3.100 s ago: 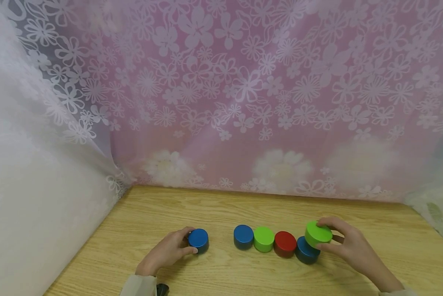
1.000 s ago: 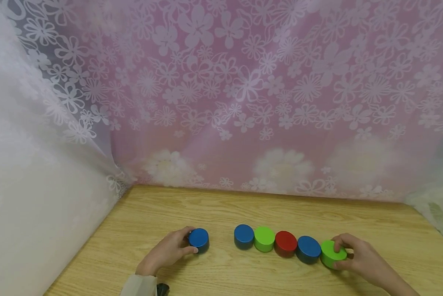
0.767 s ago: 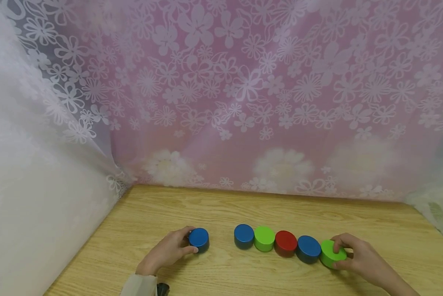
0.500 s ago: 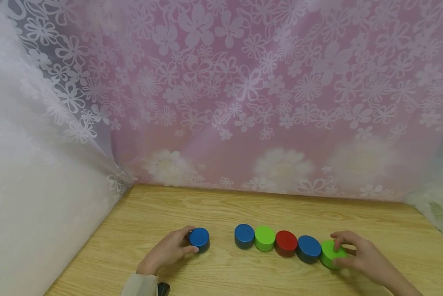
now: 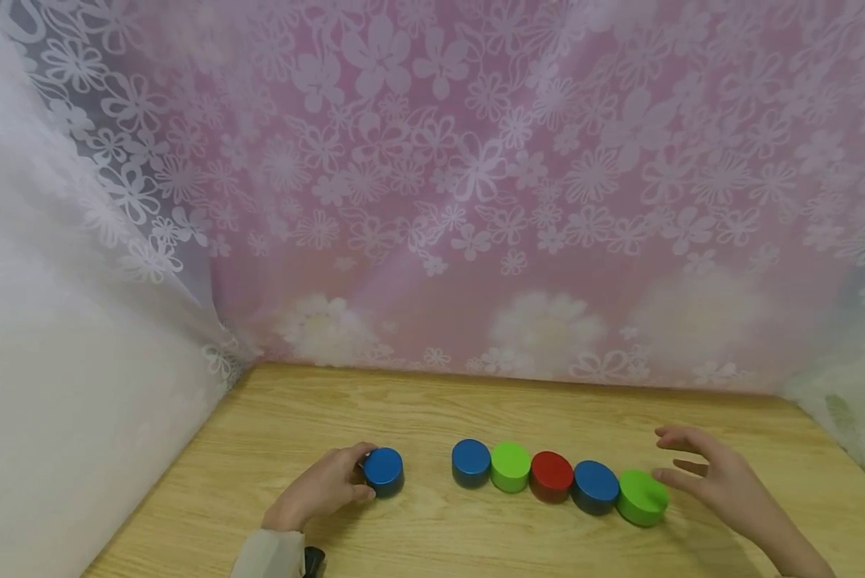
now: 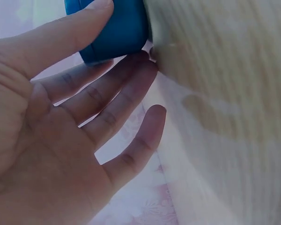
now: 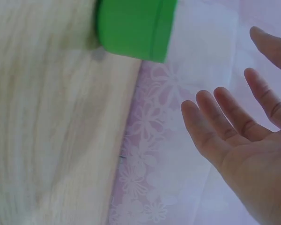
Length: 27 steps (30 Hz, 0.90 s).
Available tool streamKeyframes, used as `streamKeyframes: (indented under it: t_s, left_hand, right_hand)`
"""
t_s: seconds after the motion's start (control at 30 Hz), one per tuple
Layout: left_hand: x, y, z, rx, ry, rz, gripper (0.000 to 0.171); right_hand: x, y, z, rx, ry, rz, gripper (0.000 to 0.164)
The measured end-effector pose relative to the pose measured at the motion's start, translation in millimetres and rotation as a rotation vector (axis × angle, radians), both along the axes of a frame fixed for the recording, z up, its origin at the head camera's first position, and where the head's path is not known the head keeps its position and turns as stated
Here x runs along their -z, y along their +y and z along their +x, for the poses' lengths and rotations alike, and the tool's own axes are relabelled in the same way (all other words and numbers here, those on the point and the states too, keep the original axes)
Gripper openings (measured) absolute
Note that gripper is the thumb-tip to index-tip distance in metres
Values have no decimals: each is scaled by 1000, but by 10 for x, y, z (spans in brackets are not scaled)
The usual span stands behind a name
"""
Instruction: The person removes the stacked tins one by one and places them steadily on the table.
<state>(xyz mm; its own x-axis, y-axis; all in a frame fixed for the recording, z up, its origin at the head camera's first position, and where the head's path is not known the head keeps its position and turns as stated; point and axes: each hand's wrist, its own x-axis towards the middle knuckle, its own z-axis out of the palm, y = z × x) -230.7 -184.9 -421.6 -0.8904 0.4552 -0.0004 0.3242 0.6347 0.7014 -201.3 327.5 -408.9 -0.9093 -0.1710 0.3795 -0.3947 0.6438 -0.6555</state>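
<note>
My left hand (image 5: 324, 487) holds a squat blue cylinder (image 5: 384, 472) between thumb and fingers at the left. The left wrist view shows the thumb across the side of this blue cylinder (image 6: 124, 28), its other fingers loosely bent. To the right runs a touching row: a blue cylinder (image 5: 471, 463), a light green one (image 5: 510, 466), a red one (image 5: 551, 477), a darker blue one (image 5: 595, 487) and another light green one (image 5: 642, 498). Beside that last one, my right hand (image 5: 721, 480) hovers with spread fingers, holding nothing. In the right wrist view, the green cylinder (image 7: 133, 28) stands apart from the fingers.
Everything stands on a light wooden table (image 5: 403, 546). A pink flowered curtain (image 5: 432, 201) hangs behind its far edge, with a white sheet (image 5: 78, 361) along the left side. A small black object (image 5: 313, 560) shows by the left sleeve.
My right hand set the light green cylinder down at the row's right end, then let it go and drew back up and right. The left hand stays on its blue cylinder.
</note>
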Motion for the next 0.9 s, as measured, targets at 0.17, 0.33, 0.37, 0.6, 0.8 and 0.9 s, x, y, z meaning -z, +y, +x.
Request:
streamKeyframes:
  t_s: [0.17, 0.33, 0.37, 0.6, 0.8, 0.9]
  left_hand:
    - [-21, 0, -25, 14, 16, -6, 48]
    - [-47, 67, -53, 22, 22, -10, 40]
    - [-49, 87, -60, 22, 26, -14, 38]
    - [-45, 232, -106, 19, 39, -26, 35]
    - [-51, 377, -139, 5, 72, -58, 26]
    - [-60, 442, -144, -6, 80, -80, 22]
  right_hand:
    - [-37, 1, -3, 40, 15, -24, 31]
    - [-58, -17, 6, 71, 39, -42, 31]
    - [-63, -22, 10, 75, 40, -43, 32]
    - [-86, -41, 17, 88, 75, -70, 30]
    - [-76, -42, 15, 70, 103, -102, 28]
    - [-73, -56, 12, 65, 105, -111, 27]
